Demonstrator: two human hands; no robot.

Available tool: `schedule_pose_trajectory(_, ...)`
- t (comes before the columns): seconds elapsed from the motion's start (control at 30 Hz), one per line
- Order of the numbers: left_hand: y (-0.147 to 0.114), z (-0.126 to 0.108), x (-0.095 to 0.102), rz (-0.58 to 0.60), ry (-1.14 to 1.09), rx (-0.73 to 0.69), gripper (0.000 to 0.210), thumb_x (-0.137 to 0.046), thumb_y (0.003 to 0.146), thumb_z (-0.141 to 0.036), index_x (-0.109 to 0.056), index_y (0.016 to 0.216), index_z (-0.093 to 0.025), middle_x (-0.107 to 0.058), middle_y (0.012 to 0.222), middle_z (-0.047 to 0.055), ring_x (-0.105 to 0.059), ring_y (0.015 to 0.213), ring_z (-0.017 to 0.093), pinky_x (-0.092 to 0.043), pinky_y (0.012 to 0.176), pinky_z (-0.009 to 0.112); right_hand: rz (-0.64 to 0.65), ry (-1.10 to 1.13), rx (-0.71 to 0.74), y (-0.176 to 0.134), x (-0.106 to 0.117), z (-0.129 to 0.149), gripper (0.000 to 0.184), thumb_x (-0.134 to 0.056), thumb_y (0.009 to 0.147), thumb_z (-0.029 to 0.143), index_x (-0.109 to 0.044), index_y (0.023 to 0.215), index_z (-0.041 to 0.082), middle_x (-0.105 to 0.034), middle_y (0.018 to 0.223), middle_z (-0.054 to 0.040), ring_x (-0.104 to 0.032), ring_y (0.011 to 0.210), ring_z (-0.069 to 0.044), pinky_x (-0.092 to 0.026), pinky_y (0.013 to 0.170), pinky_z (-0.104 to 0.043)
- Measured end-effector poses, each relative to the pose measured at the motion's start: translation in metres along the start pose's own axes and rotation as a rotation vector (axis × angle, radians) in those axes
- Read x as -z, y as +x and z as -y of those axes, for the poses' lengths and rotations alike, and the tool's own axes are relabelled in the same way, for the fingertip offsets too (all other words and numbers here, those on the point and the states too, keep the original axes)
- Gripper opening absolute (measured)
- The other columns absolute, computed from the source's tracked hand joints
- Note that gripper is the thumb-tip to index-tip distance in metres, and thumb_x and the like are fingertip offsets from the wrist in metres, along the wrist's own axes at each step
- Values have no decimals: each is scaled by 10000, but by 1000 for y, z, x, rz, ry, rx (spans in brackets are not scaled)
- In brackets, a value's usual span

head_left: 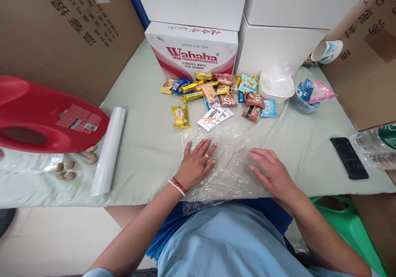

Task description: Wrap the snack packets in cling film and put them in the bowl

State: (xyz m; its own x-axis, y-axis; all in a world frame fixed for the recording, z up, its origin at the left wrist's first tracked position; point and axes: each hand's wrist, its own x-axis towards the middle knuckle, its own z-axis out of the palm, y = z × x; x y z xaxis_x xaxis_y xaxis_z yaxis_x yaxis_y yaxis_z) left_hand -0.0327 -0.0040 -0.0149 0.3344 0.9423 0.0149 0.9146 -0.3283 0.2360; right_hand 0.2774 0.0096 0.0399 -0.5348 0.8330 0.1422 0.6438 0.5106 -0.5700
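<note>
A crinkled sheet of clear plastic film (229, 165) lies spread at the table's front edge, with part of it hanging over. My left hand (198, 161) rests flat on its left side, fingers spread, a ring on one finger. At the right side of the film is my right hand (272, 171), fingers stretched and slightly bent, holding nothing. Just beyond the film lie two white snack packets (213, 118) and a yellow wrapped snack (181, 117). Behind them sits a pile of small wrapped snacks (210, 91).
Left are a white roll (109, 151), a red jug (46, 116) and several brown nuts (69, 175). A Wahaha carton (192, 54) stands behind. To the right are a white bowl (276, 89), clear bowl (306, 104), paper cup (328, 52), black phone (349, 158) and plastic bottles (368, 140).
</note>
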Motion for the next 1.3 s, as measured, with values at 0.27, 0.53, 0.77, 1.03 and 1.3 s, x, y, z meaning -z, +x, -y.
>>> schedule_pose_trajectory(0.27, -31, 35, 7, -18, 42, 192, 576, -275, 1100, -445, -359, 1645, -277, -398, 1691, 103, -380, 1572, 324, -114, 1260, 753, 308, -227, 76, 47, -5, -43, 405, -502, 1066, 419, -715, 1323, 190, -657, 1435, -171, -605, 1335, -344, -520, 1110, -529)
schedule_pose_trajectory(0.53, -34, 37, 2, 26, 98, 207, 641, -306, 1085, -513, -283, 1672, -256, -342, 1714, 105, -345, 1590, 323, -151, 1261, 735, -38, -282, -132, 256, -45, -1, 673, -657, 978, 449, -482, 1538, 120, -551, 1484, -227, -497, 1360, -407, -434, 1116, -533)
schedule_pose_trajectory(0.77, -35, 35, 5, 3, 80, 217, 640, -337, 1078, -529, -279, 1674, -301, -365, 1707, 95, -361, 1583, 326, -162, 1274, 710, -62, -254, -79, 292, -41, -4, 508, -619, 969, 283, -547, 1444, 117, -597, 1432, -231, -485, 1373, -421, -423, 1114, -598)
schedule_pose_trajectory(1.03, -36, 34, 5, -35, 2, 195, 641, -352, 1081, -508, -288, 1672, -270, -347, 1718, 95, -319, 1604, 313, -76, 1293, 705, 173, 218, 460, 122, -11, 2, 380, -656, 954, 259, -602, 1330, 259, -670, 1312, -109, -627, 1201, -271, -525, 1034, -460)
schedule_pose_trajectory(1.3, -36, 34, 4, -45, -7, 198, 645, -360, 1077, -507, -281, 1676, -282, -344, 1718, 101, -337, 1595, 326, -58, 1293, 705, 240, 10, 377, 67, -72, -7, 364, -626, 1003, 279, -611, 1364, 233, -624, 1413, -154, -548, 1304, -309, -451, 1114, -552)
